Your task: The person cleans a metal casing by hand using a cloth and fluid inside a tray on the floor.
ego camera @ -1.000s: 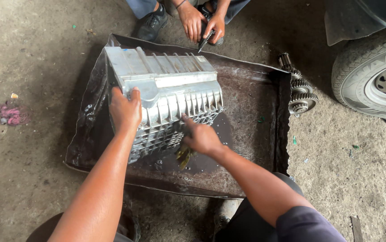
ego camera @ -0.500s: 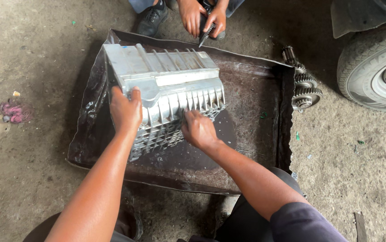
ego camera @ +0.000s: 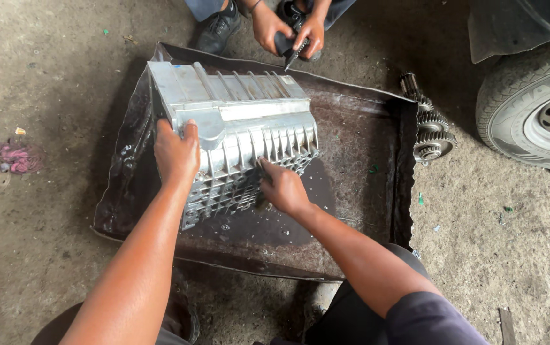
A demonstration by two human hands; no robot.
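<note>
A ribbed silver metal casing (ego camera: 236, 121) lies tilted in a dark, oily metal tray (ego camera: 358, 160) on the concrete floor. My left hand (ego camera: 176, 153) grips the casing's near left edge. My right hand (ego camera: 282, 188) presses a small dark object, mostly hidden under the fingers, against the casing's finned lower face. Across the tray, another person's two hands (ego camera: 291, 32) hold a short dark tool above the far rim.
A geared shaft (ego camera: 429, 128) lies on the floor beside the tray's right rim. A vehicle wheel (ego camera: 534, 108) stands at the right. The other person's black shoe (ego camera: 214, 29) is at the far edge. A pink rag (ego camera: 19, 156) lies at the left.
My right hand has slid slightly left and up along the finned face. My left hand keeps its hold. The other person's hands have shifted a little with the tool.
</note>
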